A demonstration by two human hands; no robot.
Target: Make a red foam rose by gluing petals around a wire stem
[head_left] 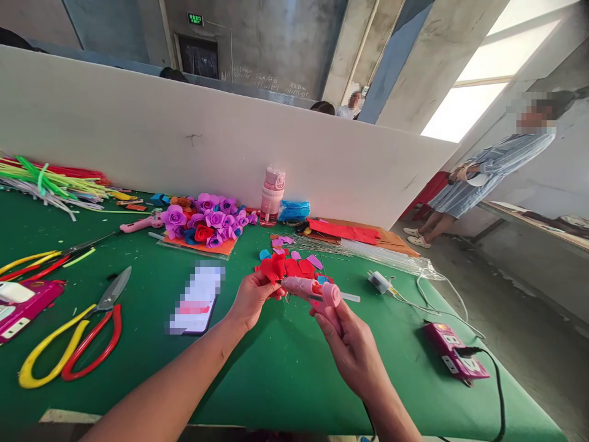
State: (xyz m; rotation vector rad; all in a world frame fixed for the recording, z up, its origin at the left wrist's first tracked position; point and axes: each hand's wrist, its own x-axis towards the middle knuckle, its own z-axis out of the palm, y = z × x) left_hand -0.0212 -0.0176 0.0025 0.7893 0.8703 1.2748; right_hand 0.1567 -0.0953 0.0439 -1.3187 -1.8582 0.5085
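My left hand is closed on a red foam flower piece, held just above the green table. My right hand grips the handle of a pink glue gun, whose nozzle points left at the red piece. Loose red and pink foam petals lie on the table just behind both hands.
Red and yellow scissors and a phone lie to the left. Purple foam roses, a pink bottle, a charger and a pink power strip sit around. A white partition backs the table. A person stands at right.
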